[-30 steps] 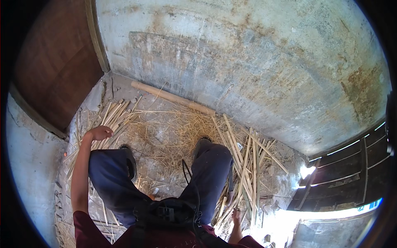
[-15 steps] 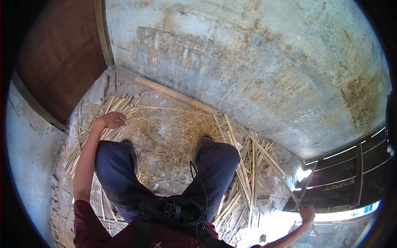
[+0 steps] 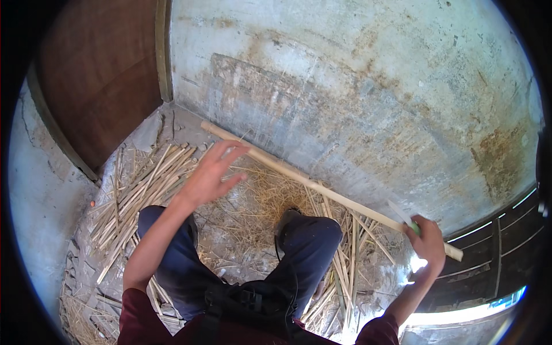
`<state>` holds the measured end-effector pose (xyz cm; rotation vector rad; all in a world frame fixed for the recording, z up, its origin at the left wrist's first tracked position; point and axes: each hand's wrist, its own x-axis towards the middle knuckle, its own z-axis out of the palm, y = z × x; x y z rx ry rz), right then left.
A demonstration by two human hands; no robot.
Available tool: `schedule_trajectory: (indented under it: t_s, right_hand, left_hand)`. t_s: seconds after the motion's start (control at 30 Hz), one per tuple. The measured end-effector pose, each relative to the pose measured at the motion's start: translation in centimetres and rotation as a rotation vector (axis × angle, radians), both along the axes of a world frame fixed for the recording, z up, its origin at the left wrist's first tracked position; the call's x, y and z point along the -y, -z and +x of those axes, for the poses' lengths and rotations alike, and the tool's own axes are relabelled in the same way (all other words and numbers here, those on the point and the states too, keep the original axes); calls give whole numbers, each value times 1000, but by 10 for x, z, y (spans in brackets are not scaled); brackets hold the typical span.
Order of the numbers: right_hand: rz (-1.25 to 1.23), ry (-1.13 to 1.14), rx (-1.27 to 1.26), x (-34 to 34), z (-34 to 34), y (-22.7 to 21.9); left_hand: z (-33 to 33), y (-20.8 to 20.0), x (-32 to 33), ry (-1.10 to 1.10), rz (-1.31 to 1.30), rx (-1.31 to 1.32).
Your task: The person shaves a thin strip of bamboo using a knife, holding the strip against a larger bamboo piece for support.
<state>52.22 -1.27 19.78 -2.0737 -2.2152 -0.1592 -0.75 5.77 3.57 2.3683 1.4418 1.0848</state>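
Observation:
My left hand [image 3: 214, 175] is open, its fingers spread, in the air over the straw and beside a bamboo pole [image 3: 253, 150] at the foot of the wall. At the right, my right hand [image 3: 428, 244] is closed around a knife [image 3: 401, 213]; a bit of green handle shows at the fingers, and the pale blade points up and left. A long, light bamboo strip [image 3: 368, 211] runs under or through that same hand, with its end sticking out beyond it. Its far end lines up with the pole, so I cannot tell exactly where the two meet.
Split bamboo strips [image 3: 146, 192] lie in a heap at my left, with more strips [image 3: 345, 267] by my right knee. Loose straw [image 3: 267, 195] covers the floor between my feet. A stained wall [image 3: 356, 115] rises ahead, and a brown door panel [image 3: 103, 75] stands far left.
My left hand has moved right, from the heap of strips toward the middle. My right hand has risen, and the knife and the wide strip now show there, where a thinner stick was.

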Motion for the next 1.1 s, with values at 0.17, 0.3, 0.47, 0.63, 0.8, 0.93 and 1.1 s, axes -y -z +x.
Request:
schedule_trajectory:
  t_s: [0.17, 0.3, 0.47, 0.63, 0.8, 0.93, 1.1]
  right_hand:
    - [-217, -279, -284, -88, -69, 31]
    - [-247, -357, -230, -111, -130, 32]
    - [-295, -425, -330, -118, -173, 25]
    - [142, -520, -700, -120, -181, 31]
    - [611, -399, -1119, -94, -165, 9]
    - [794, -129, -1184, -84, -114, 15]
    - [647, -28, -1226, -94, -95, 53]
  left_hand:
    - [16, 19, -1, 66, 38, -81]
    - [23, 41, -16, 146, 25, -178]
    - [8, 54, -34, 247, -157, -151]
    - [-5, 57, -37, 88, -170, -168]
    - [-19, 60, -37, 33, -142, -147]
    - [-16, 64, -39, 12, -77, -148]
    - [-12, 70, -41, -10, -97, -197]
